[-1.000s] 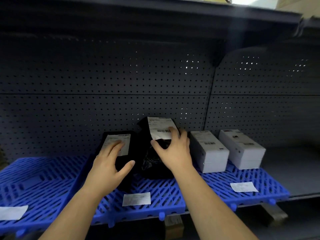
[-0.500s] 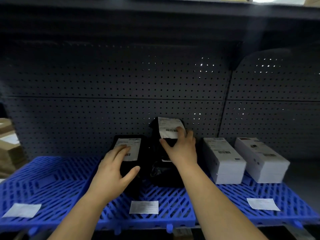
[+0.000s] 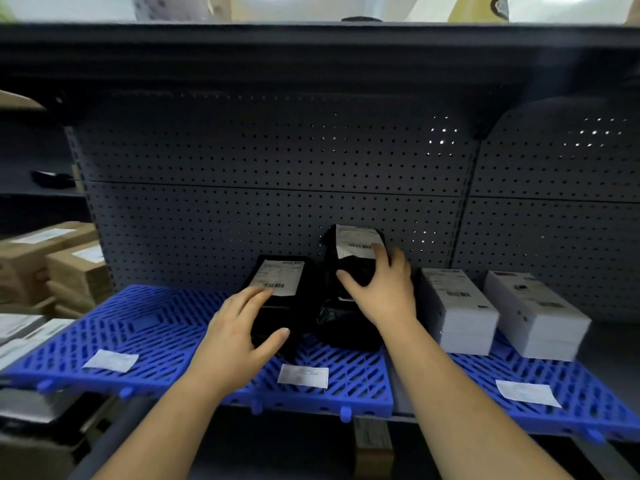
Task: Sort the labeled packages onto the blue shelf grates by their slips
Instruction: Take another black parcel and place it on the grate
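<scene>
Little has been altered over the last second. The left hand has been drawn back slightly along the flat black package, so that its white label is now uncovered. The right hand is kept on the upright black bag.

Both parcels are therefore judged to be already placed on the middle blue grate, behind its slip. Only a final straightening seems to be left for this pair.

The left grip is open, with the fingers laid flat on the package and the thumb spread at its near end. The right grip is closed around the bag, thumb on one side and fingers on the other, and the forefinger is touching the bag's label.

The bag is made of crinkled, glossy film and is stood close to the pegboard (the print on either label cannot be read, so the match with the slip is perhaps correct but cannot be confirmed).
</scene>
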`<action>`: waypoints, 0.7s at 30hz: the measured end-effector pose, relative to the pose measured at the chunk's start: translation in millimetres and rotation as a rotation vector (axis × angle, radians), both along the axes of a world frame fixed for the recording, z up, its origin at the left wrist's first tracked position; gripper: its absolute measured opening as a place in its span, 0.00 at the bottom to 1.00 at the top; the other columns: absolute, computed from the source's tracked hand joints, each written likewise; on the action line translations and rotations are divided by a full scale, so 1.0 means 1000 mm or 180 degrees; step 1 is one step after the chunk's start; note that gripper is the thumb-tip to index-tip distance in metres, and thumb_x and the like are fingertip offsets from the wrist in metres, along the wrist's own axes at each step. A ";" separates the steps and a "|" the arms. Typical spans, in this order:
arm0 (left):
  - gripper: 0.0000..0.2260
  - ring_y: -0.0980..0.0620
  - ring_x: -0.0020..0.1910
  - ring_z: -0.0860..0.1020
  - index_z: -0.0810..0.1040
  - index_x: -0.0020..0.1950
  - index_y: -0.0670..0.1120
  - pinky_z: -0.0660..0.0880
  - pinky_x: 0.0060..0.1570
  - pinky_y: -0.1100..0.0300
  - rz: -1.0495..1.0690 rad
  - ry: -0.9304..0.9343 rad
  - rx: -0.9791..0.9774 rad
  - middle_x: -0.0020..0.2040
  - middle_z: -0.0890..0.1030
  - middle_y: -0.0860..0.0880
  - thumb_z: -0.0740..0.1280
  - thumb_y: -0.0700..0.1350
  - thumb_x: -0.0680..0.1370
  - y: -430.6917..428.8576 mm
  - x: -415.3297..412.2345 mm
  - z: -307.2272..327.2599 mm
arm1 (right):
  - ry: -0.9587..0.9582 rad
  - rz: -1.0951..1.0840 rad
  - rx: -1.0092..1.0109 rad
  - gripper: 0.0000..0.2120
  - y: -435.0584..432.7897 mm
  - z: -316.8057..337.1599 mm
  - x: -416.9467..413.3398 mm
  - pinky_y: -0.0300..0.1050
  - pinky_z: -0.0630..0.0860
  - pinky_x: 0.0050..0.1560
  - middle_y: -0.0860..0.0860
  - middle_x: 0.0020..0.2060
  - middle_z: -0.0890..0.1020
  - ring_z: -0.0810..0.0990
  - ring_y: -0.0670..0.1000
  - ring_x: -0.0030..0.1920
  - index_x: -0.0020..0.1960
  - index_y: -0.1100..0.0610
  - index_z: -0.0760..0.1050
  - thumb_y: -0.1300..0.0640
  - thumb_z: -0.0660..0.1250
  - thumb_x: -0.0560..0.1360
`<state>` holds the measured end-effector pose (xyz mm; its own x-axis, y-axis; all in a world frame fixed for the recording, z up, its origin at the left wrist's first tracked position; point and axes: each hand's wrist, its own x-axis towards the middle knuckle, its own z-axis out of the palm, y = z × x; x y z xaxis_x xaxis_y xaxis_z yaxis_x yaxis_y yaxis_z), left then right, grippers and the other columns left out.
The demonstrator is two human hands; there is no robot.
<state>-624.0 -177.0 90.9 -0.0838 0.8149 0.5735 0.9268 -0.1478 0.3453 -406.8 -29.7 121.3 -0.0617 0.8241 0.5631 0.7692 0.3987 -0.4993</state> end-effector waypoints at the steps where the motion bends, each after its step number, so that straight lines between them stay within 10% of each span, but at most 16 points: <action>1: 0.35 0.57 0.72 0.59 0.62 0.75 0.52 0.62 0.71 0.51 0.0000 0.0001 -0.0025 0.73 0.62 0.57 0.52 0.71 0.73 -0.006 0.000 0.001 | -0.0022 0.0067 0.0115 0.38 -0.009 -0.002 0.005 0.57 0.71 0.64 0.57 0.70 0.66 0.65 0.60 0.69 0.73 0.53 0.65 0.32 0.65 0.71; 21: 0.34 0.57 0.74 0.56 0.61 0.76 0.54 0.56 0.71 0.54 -0.1271 -0.0038 -0.0859 0.75 0.60 0.57 0.58 0.68 0.73 -0.135 0.094 -0.077 | -0.0264 -0.0161 -0.0735 0.32 -0.279 -0.132 0.130 0.51 0.65 0.70 0.45 0.71 0.66 0.60 0.46 0.72 0.74 0.45 0.64 0.34 0.64 0.73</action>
<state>-529.5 -312.0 13.6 0.2605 0.9043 0.3382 0.8115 -0.3949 0.4307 -276.9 -308.8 -10.5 -0.0552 0.9335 0.3543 0.8274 0.2413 -0.5071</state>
